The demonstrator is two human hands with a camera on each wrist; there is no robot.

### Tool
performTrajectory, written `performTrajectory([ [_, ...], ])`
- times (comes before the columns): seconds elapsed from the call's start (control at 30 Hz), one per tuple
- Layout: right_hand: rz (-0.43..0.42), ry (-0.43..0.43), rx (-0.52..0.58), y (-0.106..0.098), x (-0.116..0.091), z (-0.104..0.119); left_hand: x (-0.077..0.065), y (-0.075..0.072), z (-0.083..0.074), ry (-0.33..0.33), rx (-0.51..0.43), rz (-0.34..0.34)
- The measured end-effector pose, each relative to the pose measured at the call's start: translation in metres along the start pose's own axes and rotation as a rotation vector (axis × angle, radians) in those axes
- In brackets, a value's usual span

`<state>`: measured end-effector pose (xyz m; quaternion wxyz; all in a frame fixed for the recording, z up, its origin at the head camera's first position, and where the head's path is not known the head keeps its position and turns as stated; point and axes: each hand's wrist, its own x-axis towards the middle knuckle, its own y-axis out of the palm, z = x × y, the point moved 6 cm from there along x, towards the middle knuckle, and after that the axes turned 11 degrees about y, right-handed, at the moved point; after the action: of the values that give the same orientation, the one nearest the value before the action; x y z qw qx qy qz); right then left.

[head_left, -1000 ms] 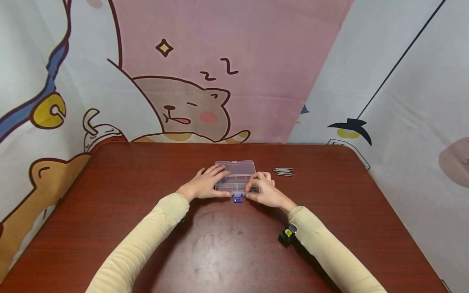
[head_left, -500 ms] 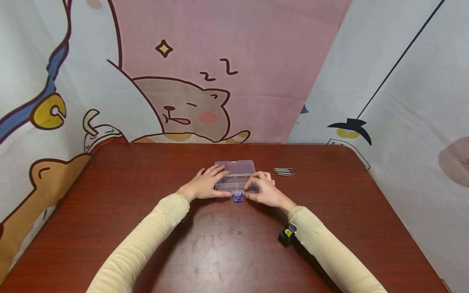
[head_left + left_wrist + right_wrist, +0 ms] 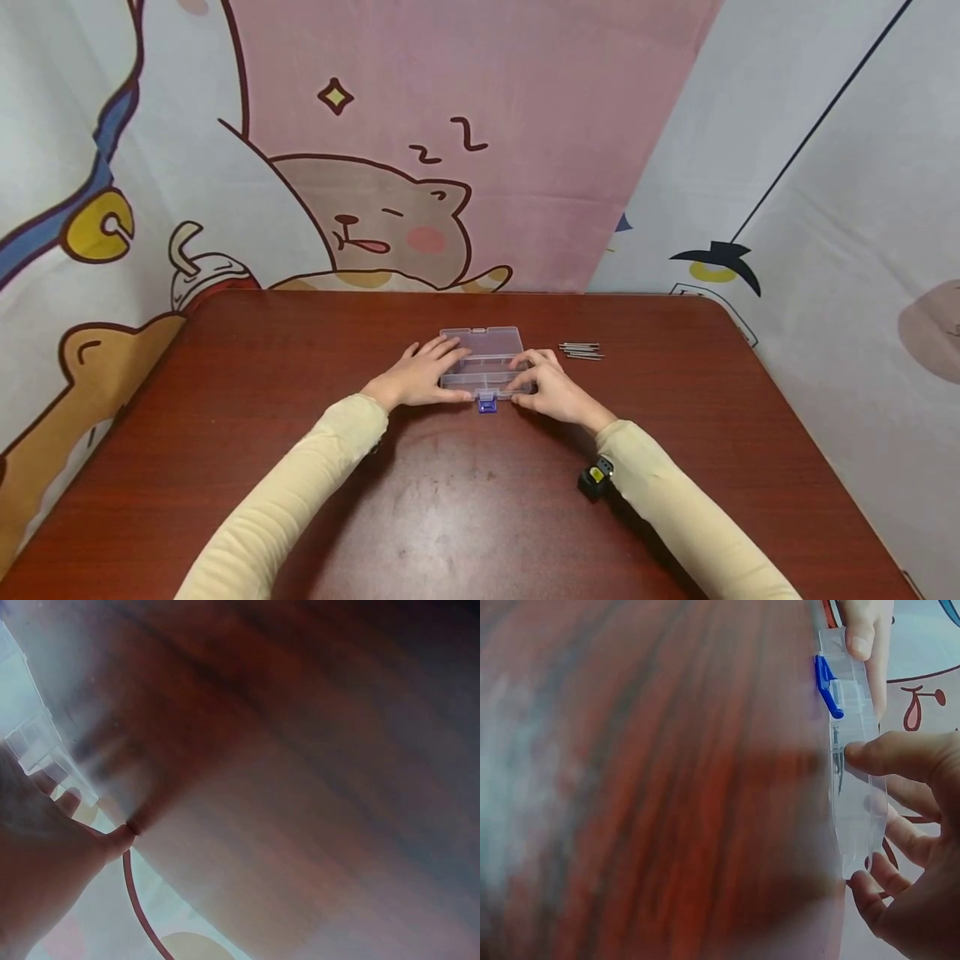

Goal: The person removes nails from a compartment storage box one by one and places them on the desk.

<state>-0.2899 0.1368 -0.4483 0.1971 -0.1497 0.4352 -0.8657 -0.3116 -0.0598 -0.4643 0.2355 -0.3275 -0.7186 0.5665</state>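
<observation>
A clear plastic compartment box (image 3: 491,343) lies on the table with its lid folded back and its blue latch (image 3: 487,405) toward me. My left hand (image 3: 420,379) rests spread over the box's left side, the thumb along the front edge. At the right front corner is my right hand (image 3: 553,390), fingers loosely bent and apart, with nothing visible between them. In the right wrist view, the thumb (image 3: 877,754) touches the front wall, and thin metal nails (image 3: 838,761) show through the clear plastic. A small pile of nails (image 3: 581,351) lies right of the box.
The brown wooden table (image 3: 450,500) extends to a cartoon-printed cloth (image 3: 525,167) behind and at both sides. A small black device (image 3: 595,479) is strapped to the right wrist.
My right hand has drawn back slightly to the right, and its fingers have spread from the front compartment. The left hand, box and nail pile stay in place.
</observation>
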Motion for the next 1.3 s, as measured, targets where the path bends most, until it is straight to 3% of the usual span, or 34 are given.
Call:
performTrajectory([
  [0.3,0.010,0.062,0.028,0.004,0.001,-0.002,0.000,-0.001,-0.003,0.011,-0.019,0.006],
  [0.83,-0.008,0.058,0.149,-0.004,-0.003,-0.009,0.000,-0.002,-0.004,0.013,-0.016,-0.012],
  [1.3,-0.077,0.097,0.265,-0.017,-0.004,-0.016,-0.001,-0.005,-0.005,0.014,-0.018,-0.024],
])
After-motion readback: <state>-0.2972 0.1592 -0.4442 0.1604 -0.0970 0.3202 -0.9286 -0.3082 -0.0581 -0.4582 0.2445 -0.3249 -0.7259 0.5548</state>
